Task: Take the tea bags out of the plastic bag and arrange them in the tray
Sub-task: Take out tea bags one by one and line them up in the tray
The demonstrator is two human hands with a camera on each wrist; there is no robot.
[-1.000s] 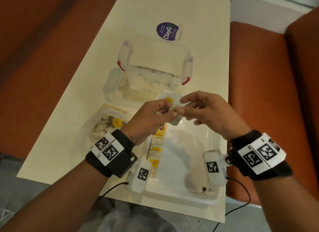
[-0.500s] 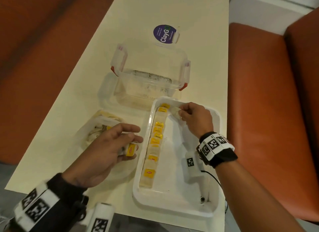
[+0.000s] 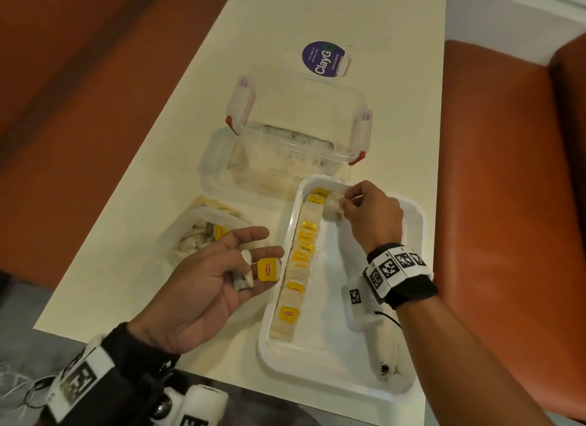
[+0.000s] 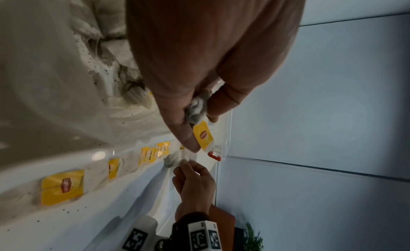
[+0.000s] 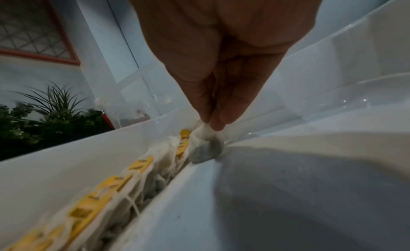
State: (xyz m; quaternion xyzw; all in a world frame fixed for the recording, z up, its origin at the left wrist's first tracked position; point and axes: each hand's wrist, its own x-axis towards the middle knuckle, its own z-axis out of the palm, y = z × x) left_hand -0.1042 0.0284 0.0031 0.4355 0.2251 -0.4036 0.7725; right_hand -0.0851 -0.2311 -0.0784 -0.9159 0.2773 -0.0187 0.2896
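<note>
Head view shows the hands parted since a second ago, when both pinched one tea bag above the white tray (image 3: 415,216) — now the right hand (image 3: 371,216) pinches the top of a tea bag (image 3: 332,207) and stands it at the tray's far end, just beside the row of tea bags (image 3: 299,267) along the tray's left wall. Left of the tray, the left hand (image 3: 203,286) lies palm up, its fingers curled loosely round a second tea bag (image 3: 244,278) with its yellow tag (image 3: 268,269) — likely the next to go in, starting a second row. Further left, the plastic bag (image 3: 203,238) holds more, so the task looks roughly midway.
</note>
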